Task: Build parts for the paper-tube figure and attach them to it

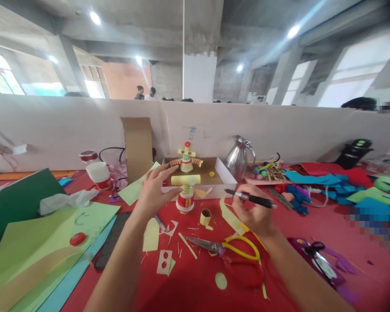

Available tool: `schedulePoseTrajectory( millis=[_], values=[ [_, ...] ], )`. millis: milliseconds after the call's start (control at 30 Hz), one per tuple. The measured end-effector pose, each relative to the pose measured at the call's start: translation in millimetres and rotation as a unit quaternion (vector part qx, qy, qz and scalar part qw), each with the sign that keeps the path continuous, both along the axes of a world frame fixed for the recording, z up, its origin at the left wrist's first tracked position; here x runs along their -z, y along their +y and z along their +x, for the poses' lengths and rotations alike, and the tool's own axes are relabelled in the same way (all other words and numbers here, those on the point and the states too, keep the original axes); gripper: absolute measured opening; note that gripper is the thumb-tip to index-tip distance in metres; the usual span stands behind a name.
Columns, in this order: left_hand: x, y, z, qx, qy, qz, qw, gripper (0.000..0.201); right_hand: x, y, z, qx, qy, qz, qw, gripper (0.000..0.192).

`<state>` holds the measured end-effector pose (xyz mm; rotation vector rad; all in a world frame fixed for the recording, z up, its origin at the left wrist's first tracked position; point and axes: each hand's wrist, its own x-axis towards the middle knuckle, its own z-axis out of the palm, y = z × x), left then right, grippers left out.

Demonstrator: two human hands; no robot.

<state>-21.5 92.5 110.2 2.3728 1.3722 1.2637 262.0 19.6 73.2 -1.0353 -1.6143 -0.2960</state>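
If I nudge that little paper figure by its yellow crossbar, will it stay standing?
Probably not: the paper figure is tall on a narrow cup base, so it looks apt to tip. Being paper, it is likely light and crushable. The left hand is at the crossbar.

Red table (195, 286) (paper-strewn) bears yellow scissors (234, 249) and a steel jug (237, 161).

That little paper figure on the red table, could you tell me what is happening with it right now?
A person steadies the paper figure with the left hand, fingers at its yellow rolled crossbar. The right hand holds a black pen, tip pointing toward the figure but not touching it. A second, similar figure stands in the open cardboard box behind. Yellow-handled scissors and paper scraps lie on the red table in front.
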Motion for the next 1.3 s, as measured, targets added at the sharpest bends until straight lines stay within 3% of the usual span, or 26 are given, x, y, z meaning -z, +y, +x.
schedulePoseTrajectory(
  millis=[133, 233, 367, 533, 733, 1300],
  values=[
    [3.8, 15.6, 20.0, -0.002, 0.064, -0.004, 0.998, 0.056, -8.3, -0.8, -42.8, -0.150, 0.268, -0.053, 0.950, 0.016],
    [8.9, 21.8, 26.8, 0.011, 0.080, -0.015, 0.997, 0.051, -14.1, 12.0, -62.1, -0.150, 0.339, -0.082, 0.925, 0.011],
    [9.2, 28.1, 28.4, 0.027, 0.075, -0.004, 0.997, 0.045, -13.4, 27.0, -70.1, -0.086, 0.331, -0.077, 0.936, 0.009],
    [10.3, 36.6, 29.7, 0.055, 0.063, -0.007, 0.997, 0.037, -6.0, 37.2, -76.1, -0.100, 0.289, -0.126, 0.944, 0.015],
    [15.9, 43.8, 31.1, 0.077, 0.043, -0.057, 0.994, 0.036, -6.8, 46.1, -85.8, -0.108, 0.294, -0.168, 0.935, 0.007],
    [16.6, 45.3, 31.5, 0.090, 0.005, -0.083, 0.992, 0.030, 7.2, 51.9, -91.9, -0.109, 0.255, -0.163, 0.947, 0.006]
  ],
)
